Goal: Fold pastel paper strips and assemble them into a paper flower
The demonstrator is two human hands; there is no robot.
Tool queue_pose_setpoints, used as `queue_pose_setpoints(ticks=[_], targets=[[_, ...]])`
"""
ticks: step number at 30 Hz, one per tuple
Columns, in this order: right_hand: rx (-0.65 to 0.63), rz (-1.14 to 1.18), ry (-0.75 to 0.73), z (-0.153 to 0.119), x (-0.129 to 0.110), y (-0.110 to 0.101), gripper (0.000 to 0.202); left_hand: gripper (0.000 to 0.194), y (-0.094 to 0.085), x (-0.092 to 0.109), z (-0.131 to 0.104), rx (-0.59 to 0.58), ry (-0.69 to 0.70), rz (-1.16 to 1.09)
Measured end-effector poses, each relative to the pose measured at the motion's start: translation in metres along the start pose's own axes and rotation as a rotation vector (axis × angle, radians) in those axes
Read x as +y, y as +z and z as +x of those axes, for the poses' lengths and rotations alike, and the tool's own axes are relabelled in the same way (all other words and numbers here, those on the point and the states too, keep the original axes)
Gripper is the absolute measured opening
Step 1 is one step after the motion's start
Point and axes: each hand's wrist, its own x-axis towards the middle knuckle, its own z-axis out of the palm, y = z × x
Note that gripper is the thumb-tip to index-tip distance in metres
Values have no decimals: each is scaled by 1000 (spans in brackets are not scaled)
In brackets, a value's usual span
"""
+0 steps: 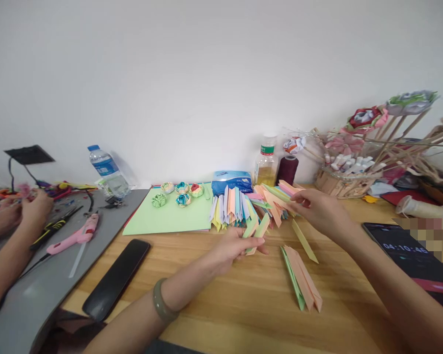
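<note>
Between the fingers of my left hand point(239, 246) are folded paper strips point(258, 230) in pale green and yellow. My right hand point(317, 209) reaches to the right end of a pile of folded paper pieces point(231, 209), its thumb and fingers pinched on an orange paper strip point(278, 200). Nearer to me on the wooden table lie folded orange and green strips point(302, 280). A single yellow strip point(304, 242) rests just below my right hand. Several folded paper flowers point(182, 199) sit on light green paper sheets point(162, 221) to the left.
A black phone point(116, 280) lies at left, a lit timer phone point(394, 246) at right. Behind the pile stand a blue tissue pack point(231, 182), a bottle point(266, 164) and a thread spool point(287, 171). A co-worker's hands point(37, 206) and a pink glue gun point(76, 236) are far left.
</note>
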Motion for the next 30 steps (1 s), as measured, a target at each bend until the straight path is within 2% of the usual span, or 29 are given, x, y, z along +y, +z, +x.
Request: queue_pose_setpoints(ticks=[4, 6, 11, 15, 17, 19, 21, 23, 26, 30], targets=[[-87, -332, -86, -6, -11, 4, 22, 45, 0, 1, 0, 7, 11, -6], [-94, -420, -83, -8, -16, 6, 22, 43, 0, 1, 0, 6, 14, -12], [-54, -396, -14, -8, -18, 7, 19, 41, 0, -1, 3, 19, 38, -38], [15, -321, 78, -7, -17, -1, 22, 37, -1, -1, 3, 29, 81, -73], [55, -179, 127, -6, -21, -7, 20, 36, -1, 0, 3, 26, 118, -114], [29, 209, 167, -6, -28, -11, 20, 36, 0, 1, 2, 32, 154, -162], [-95, 706, 203, -9, -40, -11, 22, 36, 1, 2, 2, 68, 186, -203], [-262, 988, 247, -14, -53, -7, 24, 36, 1, 3, 2, 116, 218, -249], [-421, 1070, 328, -23, -70, 2, 26, 36, 0, 3, 4, 161, 251, -348], [-427, 1066, 389, -31, -82, 10, 26, 27, -1, 0, 6, 200, 234, -455]])
